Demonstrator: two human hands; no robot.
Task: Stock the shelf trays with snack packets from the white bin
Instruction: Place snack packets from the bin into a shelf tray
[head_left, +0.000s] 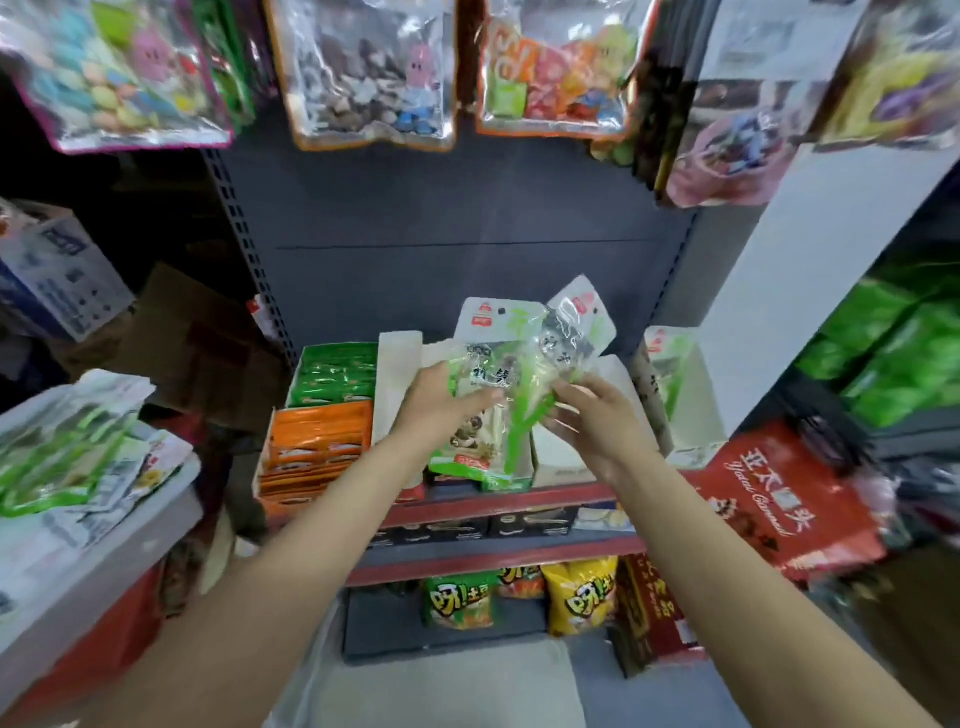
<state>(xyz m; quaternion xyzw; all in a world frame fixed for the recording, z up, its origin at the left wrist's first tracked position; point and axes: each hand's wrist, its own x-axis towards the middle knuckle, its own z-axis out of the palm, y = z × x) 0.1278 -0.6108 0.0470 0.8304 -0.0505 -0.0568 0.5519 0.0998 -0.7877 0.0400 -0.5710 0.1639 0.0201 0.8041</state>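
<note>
1. While my left hand (441, 402) grips a green snack packet (485, 395) above the white shelf tray (400, 384), my right hand (597, 421) pinches a second packet (569, 338).
2. More packets lie in the white bin (104, 530), lower left.

What I can't make out from the head camera

My left hand (441, 400) covers the lower left of the green packets (488, 384), so their count is unclear. The white bin (130, 525) at nine o'clock is cut by the frame edge and smeared. Hanging toy bags (363, 73) at twelve o'clock are cropped on top. The green bags (893, 353) at three o'clock are blurred beyond reading.
</note>
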